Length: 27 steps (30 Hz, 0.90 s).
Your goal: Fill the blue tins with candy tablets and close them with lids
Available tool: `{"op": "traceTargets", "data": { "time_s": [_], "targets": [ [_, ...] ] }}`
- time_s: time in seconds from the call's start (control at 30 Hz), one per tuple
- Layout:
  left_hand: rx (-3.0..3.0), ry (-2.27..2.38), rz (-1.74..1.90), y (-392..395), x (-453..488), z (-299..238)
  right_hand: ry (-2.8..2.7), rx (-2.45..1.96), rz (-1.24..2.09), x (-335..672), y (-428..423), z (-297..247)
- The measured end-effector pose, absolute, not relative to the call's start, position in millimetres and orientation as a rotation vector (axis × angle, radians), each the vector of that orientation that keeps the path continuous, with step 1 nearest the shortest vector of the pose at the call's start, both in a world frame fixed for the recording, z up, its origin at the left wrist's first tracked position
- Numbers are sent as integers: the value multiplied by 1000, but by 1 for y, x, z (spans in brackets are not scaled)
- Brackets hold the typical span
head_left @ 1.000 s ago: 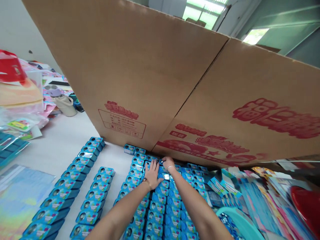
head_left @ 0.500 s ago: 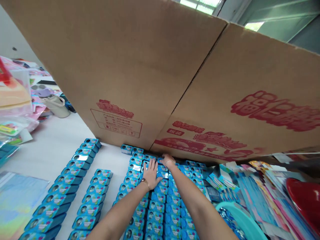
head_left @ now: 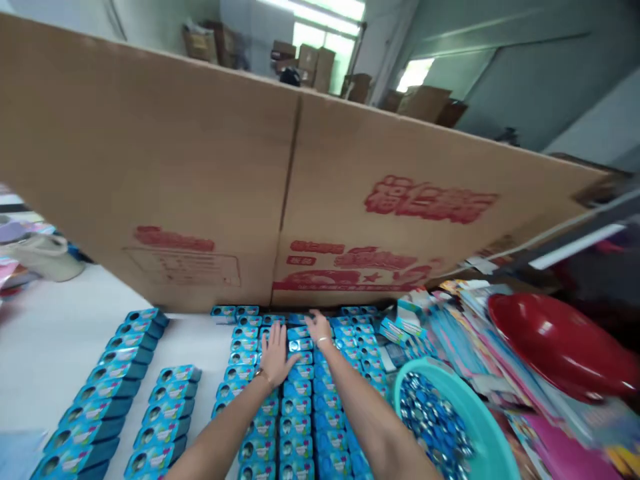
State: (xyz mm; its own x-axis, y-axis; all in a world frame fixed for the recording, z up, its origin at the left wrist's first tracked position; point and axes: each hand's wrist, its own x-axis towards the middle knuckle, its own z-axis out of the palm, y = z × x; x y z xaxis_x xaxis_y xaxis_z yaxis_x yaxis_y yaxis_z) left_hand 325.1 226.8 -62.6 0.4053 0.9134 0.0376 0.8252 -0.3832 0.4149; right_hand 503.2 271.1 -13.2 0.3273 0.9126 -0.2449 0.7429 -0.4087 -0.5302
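Several rows of small blue printed boxes (head_left: 296, 407), each with a round dark window or disc on top, run over the white table up to a tall cardboard sheet. My left hand (head_left: 275, 357) lies palm down with spread fingers on the boxes near the far end. Beside it, my right hand (head_left: 319, 328) reaches the far end of the rows, its fingers touching the boxes by the cardboard; some fingertips are blurred. A blue box (head_left: 299, 319) lies right at its fingers against the cardboard. Neither hand visibly lifts anything.
The brown cardboard (head_left: 200, 167) with red print stands upright behind the rows. To the right are a turquoise basin (head_left: 480, 413) of shiny blue pieces, stacked flat packages (head_left: 470, 340) and a red bowl (head_left: 555, 340). More blue boxes (head_left: 120, 360) line the left; a pale bottle (head_left: 50, 257) stands beyond.
The view has swung up and to the right, showing more of the room and basin. Both hands stay on the far boxes; the right hand's fingers look more stretched.
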Motion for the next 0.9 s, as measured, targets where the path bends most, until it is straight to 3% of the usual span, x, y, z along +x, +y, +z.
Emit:
{"op": "traceTargets", "data": {
  "time_s": [0.17,0.37,0.63,0.9],
  "targets": [
    [2302,1181,610,181,386,-40,-1012,-2140,626,612,115,-12],
    [2263,489,245,100,550,20,-520,-2584,399,743,-46,-19],
    [2260,572,-339,44,697,-30,-375,-2814,555,764,-39,-75],
    [1842,876,-233,36,711,-49,-351,-2319,600,811,-68,-76]
  ]
}}
